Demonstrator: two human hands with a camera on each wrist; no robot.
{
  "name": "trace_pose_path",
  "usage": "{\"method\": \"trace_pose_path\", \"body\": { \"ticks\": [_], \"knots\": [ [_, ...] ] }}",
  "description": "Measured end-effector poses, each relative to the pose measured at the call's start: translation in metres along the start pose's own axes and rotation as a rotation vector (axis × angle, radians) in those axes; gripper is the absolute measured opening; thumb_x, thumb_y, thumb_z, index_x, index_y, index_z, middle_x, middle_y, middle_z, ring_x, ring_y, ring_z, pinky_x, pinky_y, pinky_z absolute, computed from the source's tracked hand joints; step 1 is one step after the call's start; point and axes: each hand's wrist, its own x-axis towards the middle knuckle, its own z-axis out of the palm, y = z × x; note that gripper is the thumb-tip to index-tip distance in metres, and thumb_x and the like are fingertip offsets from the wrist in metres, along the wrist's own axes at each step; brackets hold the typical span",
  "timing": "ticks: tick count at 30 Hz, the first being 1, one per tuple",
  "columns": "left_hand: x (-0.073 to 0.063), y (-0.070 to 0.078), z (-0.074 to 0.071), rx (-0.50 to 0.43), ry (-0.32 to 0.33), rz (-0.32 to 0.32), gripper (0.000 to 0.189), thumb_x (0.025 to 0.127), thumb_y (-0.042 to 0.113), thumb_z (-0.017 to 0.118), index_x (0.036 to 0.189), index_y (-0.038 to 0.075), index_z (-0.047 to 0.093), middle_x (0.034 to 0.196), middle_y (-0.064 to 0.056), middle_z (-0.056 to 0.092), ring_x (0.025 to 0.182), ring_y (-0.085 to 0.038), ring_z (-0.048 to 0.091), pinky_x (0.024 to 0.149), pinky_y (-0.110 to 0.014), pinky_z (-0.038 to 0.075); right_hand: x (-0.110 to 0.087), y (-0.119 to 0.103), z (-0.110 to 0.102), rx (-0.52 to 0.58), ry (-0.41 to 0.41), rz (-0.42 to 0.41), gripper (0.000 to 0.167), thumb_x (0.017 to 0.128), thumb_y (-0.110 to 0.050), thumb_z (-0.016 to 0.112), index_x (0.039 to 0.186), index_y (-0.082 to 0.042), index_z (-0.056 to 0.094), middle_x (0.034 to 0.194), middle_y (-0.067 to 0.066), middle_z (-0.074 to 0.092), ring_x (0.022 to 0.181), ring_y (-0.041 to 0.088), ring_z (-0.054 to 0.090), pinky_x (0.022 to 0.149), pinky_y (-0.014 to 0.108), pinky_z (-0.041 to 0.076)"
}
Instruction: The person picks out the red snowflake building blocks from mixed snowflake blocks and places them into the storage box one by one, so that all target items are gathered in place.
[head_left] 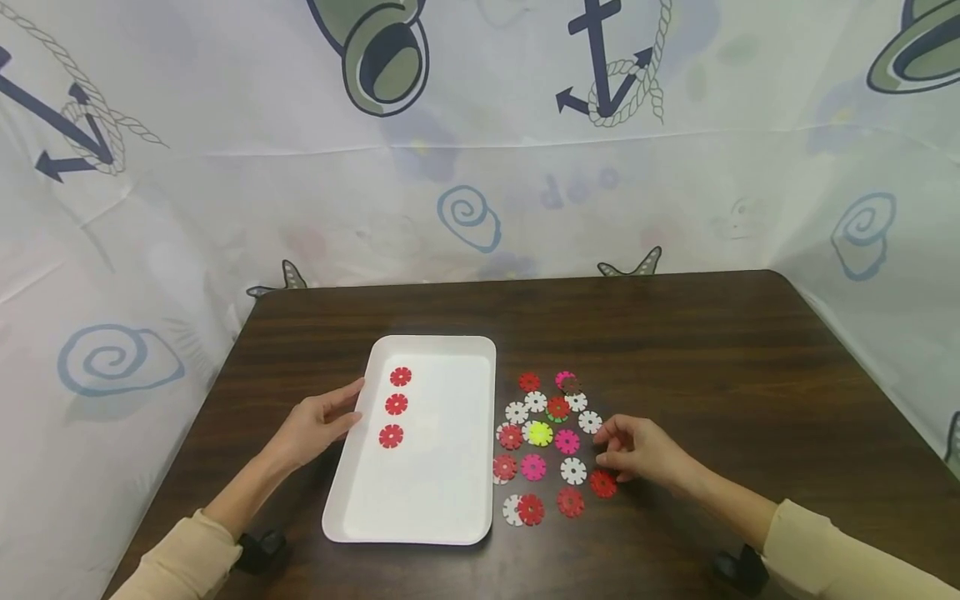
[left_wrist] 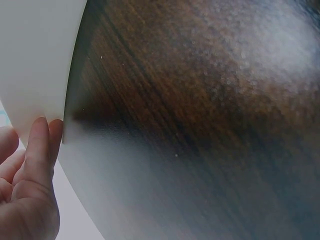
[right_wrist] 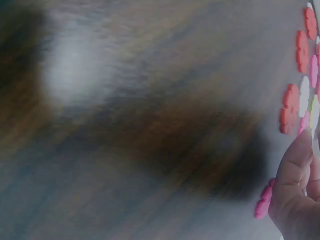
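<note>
A white rectangular tray (head_left: 435, 492) lies on the table with three red notched plastic discs (head_left: 396, 404) in a column along its left side. My left hand (head_left: 311, 425) touches the tray's left rim with its fingers fairly straight, as the left wrist view (left_wrist: 35, 175) also has it. Right of the tray are loose notched discs in white, red, pink and yellow-green, some overlapping. My right hand (head_left: 641, 450) is at their right edge, fingertips close to a white disc (head_left: 590, 422) and a red disc (head_left: 602, 483). No disc shows between its fingers.
The dark brown wooden table (head_left: 720, 358) extends behind and to both sides of the tray. A patterned white cloth (head_left: 300, 208) hangs behind it. Dark devices are strapped at both wrists, below the cream sleeves (head_left: 187, 554).
</note>
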Motion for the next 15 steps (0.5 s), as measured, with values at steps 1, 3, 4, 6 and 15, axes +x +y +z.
{"method": "trace_pose_path", "body": {
  "ticks": [1, 3, 4, 6, 15],
  "knots": [
    [0.0001, 0.0, -0.0002, 0.0, 0.001, -0.001, 0.063, 0.089, 0.013, 0.065, 0.144, 0.004, 0.036, 0.134, -0.026, 0.05, 0.104, -0.034, 0.064, 0.085, -0.04, 0.054, -0.0006, 0.0009, -0.0002, -0.012, -0.004, -0.005, 0.03, 0.082, -0.009, 0.072, 0.103, 0.006, 0.057, 0.075, 0.004, 0.052, 0.066, 0.013, 0.053, 0.056, 0.029, 0.057],
    [0.0003, 0.0, -0.0004, 0.001, 0.003, 0.001, 0.063, 0.089, 0.013, 0.065, 0.144, 0.004, 0.036, 0.134, -0.026, 0.05, 0.104, -0.034, 0.065, 0.085, -0.04, 0.054, -0.002, 0.0027, 0.0, -0.033, -0.008, -0.01, 0.029, 0.08, -0.009, 0.073, 0.101, 0.005, 0.058, 0.074, 0.004, 0.052, 0.063, 0.012, 0.052, 0.054, 0.028, 0.057],
    [0.0004, -0.0001, -0.0006, 0.001, 0.003, 0.003, 0.063, 0.089, 0.013, 0.065, 0.144, 0.004, 0.036, 0.134, -0.026, 0.05, 0.104, -0.034, 0.065, 0.086, -0.04, 0.054, -0.0027, 0.0035, 0.0001, -0.044, -0.014, -0.019, 0.029, 0.08, -0.009, 0.073, 0.101, 0.005, 0.058, 0.074, 0.003, 0.052, 0.062, 0.011, 0.052, 0.053, 0.028, 0.056],
    [0.0006, -0.0001, -0.0007, -0.002, 0.002, 0.005, 0.062, 0.089, 0.012, 0.065, 0.144, 0.003, 0.036, 0.133, -0.026, 0.05, 0.104, -0.034, 0.065, 0.085, -0.04, 0.054, -0.0039, 0.0049, 0.0006, -0.063, -0.021, -0.033, 0.029, 0.08, -0.008, 0.074, 0.1, 0.005, 0.058, 0.073, 0.003, 0.052, 0.06, 0.011, 0.051, 0.051, 0.028, 0.056],
    [0.0003, -0.0007, 0.0, -0.001, -0.002, 0.003, 0.063, 0.089, 0.014, 0.065, 0.144, 0.005, 0.036, 0.133, -0.026, 0.051, 0.103, -0.033, 0.065, 0.085, -0.041, 0.054, -0.0063, 0.0076, 0.0052, -0.13, -0.014, -0.045, 0.025, 0.078, -0.007, 0.075, 0.097, 0.0, 0.06, 0.074, 0.003, 0.049, 0.056, 0.009, 0.05, 0.049, 0.025, 0.054]
  ]
}}
